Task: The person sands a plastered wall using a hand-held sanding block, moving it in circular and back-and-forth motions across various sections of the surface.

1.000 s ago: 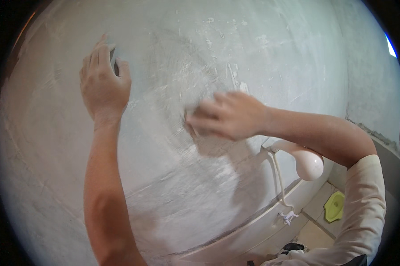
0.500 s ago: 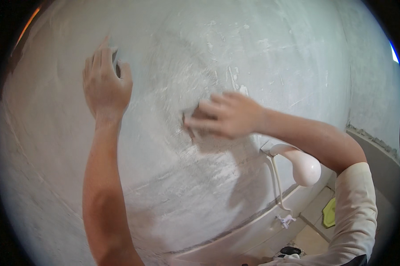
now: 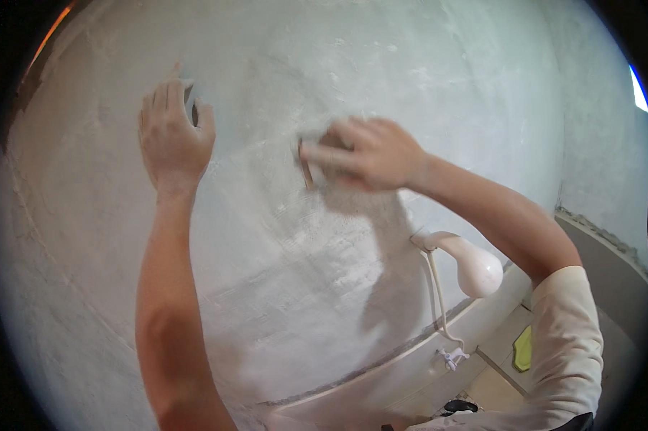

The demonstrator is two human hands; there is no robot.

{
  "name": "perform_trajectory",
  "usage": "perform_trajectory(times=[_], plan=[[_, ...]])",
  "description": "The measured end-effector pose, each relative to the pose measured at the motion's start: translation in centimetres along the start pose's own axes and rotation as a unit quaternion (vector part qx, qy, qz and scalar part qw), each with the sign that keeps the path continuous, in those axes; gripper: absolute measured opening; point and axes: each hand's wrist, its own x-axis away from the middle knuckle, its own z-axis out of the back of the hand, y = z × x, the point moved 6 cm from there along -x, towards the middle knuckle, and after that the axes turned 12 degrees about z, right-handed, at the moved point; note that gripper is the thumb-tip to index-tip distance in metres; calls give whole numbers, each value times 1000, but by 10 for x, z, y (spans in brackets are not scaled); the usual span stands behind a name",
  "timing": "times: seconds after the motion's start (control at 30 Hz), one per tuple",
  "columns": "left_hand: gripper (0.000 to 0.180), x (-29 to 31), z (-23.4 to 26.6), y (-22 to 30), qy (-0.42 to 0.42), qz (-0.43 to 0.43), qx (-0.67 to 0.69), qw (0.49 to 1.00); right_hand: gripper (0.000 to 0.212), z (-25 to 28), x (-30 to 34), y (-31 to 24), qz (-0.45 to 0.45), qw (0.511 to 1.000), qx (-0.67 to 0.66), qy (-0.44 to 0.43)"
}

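Note:
My left hand lies against the grey plastered wall, its dusty fingers stretched upward. A dark patch shows between thumb and forefinger; whether it is shadow or an object, I cannot tell. My right hand, blurred by motion, is closed around a thin, flat piece with a brown edge, pressed to the wall at mid-height. Its kind is not clear, and the fingers hide most of it. Pale scuffs and whitish smears mark the plaster around and below this hand.
A white rounded shower head juts from the wall below my right forearm, its thin pipe running down to a pale tap. A ledge crosses the wall's foot. A yellow-green item lies lower right. Another wall meets at the right.
My right hand has moved up the wall with the flat piece. My left hand stays in nearly the same place. The shower head and tap appear slightly farther left.

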Motion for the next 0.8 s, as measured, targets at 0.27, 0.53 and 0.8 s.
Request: perform_trajectory(times=[0.27,0.53,0.8], plan=[[42,138,33,126,-161,-306,305,887,76,26,22,43,-261,963,28,66],[59,173,86,246,-244,-349,396,814,81,39,128,60,-315,947,38,-54],[49,174,95,290,-192,-358,409,817,73,31,181,33,-291,949,-17,-122]])
